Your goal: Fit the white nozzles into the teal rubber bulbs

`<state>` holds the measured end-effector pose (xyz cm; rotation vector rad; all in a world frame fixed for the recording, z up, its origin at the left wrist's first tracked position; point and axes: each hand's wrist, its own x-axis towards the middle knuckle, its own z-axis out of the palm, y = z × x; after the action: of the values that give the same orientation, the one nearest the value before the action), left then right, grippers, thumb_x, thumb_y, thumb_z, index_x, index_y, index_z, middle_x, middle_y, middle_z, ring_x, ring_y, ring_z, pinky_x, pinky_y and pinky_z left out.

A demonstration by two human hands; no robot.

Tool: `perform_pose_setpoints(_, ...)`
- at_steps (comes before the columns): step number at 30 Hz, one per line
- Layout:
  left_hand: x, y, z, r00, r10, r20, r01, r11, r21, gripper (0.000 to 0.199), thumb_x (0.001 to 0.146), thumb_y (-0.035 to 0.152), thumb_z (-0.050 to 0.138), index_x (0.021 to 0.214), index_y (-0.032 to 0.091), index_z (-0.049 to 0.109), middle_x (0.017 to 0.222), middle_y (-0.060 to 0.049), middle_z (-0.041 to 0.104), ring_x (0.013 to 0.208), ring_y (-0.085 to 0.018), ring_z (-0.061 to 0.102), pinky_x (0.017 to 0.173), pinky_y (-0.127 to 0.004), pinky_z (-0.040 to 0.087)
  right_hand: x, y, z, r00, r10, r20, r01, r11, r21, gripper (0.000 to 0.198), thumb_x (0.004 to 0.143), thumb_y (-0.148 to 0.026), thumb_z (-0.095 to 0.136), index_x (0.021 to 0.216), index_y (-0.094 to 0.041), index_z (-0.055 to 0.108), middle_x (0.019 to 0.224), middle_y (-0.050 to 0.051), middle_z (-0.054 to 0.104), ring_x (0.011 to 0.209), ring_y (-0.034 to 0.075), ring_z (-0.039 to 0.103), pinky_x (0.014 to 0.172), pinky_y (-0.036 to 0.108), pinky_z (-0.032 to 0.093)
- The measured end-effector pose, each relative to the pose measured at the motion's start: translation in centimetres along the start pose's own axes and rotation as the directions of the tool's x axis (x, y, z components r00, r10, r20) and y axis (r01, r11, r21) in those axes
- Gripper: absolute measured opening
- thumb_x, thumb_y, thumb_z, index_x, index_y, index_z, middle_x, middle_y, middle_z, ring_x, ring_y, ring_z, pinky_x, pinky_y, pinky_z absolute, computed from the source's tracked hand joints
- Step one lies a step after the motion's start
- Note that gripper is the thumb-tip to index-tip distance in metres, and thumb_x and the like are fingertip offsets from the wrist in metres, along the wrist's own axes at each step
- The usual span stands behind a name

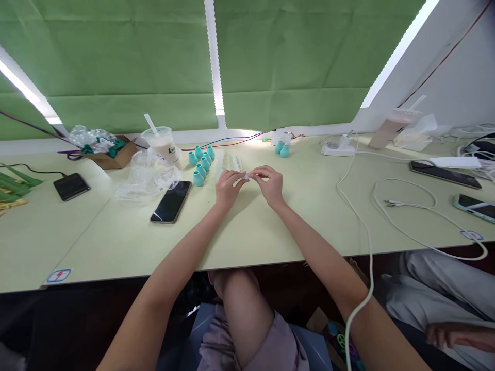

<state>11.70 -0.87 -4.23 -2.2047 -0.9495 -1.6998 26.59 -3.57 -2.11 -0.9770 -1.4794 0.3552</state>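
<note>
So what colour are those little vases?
The little vases are pale turquoise, in the head view.

Teal pots (198,178), white piece, green blinds (135,56)

My small piece (246,176): white. Pots all plain teal. Desk (247,232) in front of me: pale yellow-green. Blinds plain green. Phone (171,202) to my left: black. Box (121,158): brown. Wires (232,138): one red, one blue. Label (59,275) on my left: white, blue border, red arrow. Long cable (372,257): white. My shorts (216,340): mauve. My stool (317,350): grey-blue. Neighbour's trousers (441,278): light grey.
</note>
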Motion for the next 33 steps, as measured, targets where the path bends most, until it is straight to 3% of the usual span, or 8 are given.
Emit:
perform_pose_setpoints(5, -0.1, -0.1, 0.0, 1.0, 0.006, -0.007, -0.006, 1.0, -0.019, 0.013, 0.083, 0.031, 0.066, 0.088, 0.019, 0.07, 0.074, -0.003, 0.069, 0.066, -0.012, 0.055, 0.055, -0.025, 0.04, -0.1, -0.1, 0.0, 1.0, -0.009, -0.001, 0.009, 1.0, -0.003, 0.016, 0.082, -0.035, 0.064, 0.076, -0.024, 0.073, 0.082, 0.001, 0.069, 0.079, 0.015, 0.063, 0.071, 0.027, 0.05)
perform_pose_setpoints(11, -0.2, -0.4, 0.1, 1.0, -0.015, 0.001, 0.015, 1.0, -0.02, 0.014, 0.083, 0.032, 0.066, 0.084, 0.019, 0.07, 0.072, -0.003, 0.069, 0.064, -0.012, 0.053, 0.054, -0.025, 0.04, 0.3, 0.2, -0.1, 0.976, 0.177, 0.123, -0.193, 0.972, 0.136, 0.022, 0.076, -0.043, 0.067, 0.074, -0.022, 0.073, 0.083, 0.002, 0.07, 0.076, 0.014, 0.063, 0.07, 0.027, 0.05)
perform_pose_setpoints(17, 0.0, -0.4, 0.0, 0.998, 0.013, -0.056, -0.014, 1.0, -0.004, 0.015, 0.08, 0.032, 0.068, 0.085, 0.018, 0.07, 0.072, -0.002, 0.069, 0.062, -0.011, 0.053, 0.054, -0.024, 0.041, 0.5, 0.4, 0.1, 0.951, 0.246, 0.188, -0.288, 0.927, 0.24, 0.023, 0.072, -0.044, 0.07, 0.078, -0.022, 0.074, 0.089, 0.003, 0.071, 0.084, 0.016, 0.063, 0.078, 0.028, 0.048)
perform_pose_setpoints(23, -0.1, -0.2, -0.1, 1.0, 0.015, 0.0, -0.015, 1.0, 0.01, 0.012, 0.084, 0.029, 0.065, 0.086, 0.019, 0.07, 0.074, -0.002, 0.07, 0.066, -0.012, 0.055, 0.055, -0.025, 0.041, 0.6, 0.9, 0.0, 0.838, 0.459, 0.296, -0.542, 0.762, 0.354, 0.029, 0.058, -0.043, 0.08, 0.077, -0.021, 0.073, 0.079, 0.002, 0.07, 0.073, 0.013, 0.059, 0.076, 0.031, 0.051)
perform_pose_setpoints(33, -0.5, -0.4, 0.1, 0.994, 0.097, 0.047, -0.1, 0.993, 0.067, 0.013, 0.086, 0.029, 0.061, 0.084, 0.02, 0.071, 0.073, -0.002, 0.068, 0.069, -0.013, 0.057, 0.061, -0.025, 0.045, 0.8, 1.7, -0.6, 0.693, 0.548, 0.469, -0.721, 0.542, 0.432, 0.033, 0.044, -0.036, 0.087, 0.07, -0.02, 0.073, 0.077, 0.001, 0.068, 0.077, 0.012, 0.059, 0.076, 0.029, 0.052)
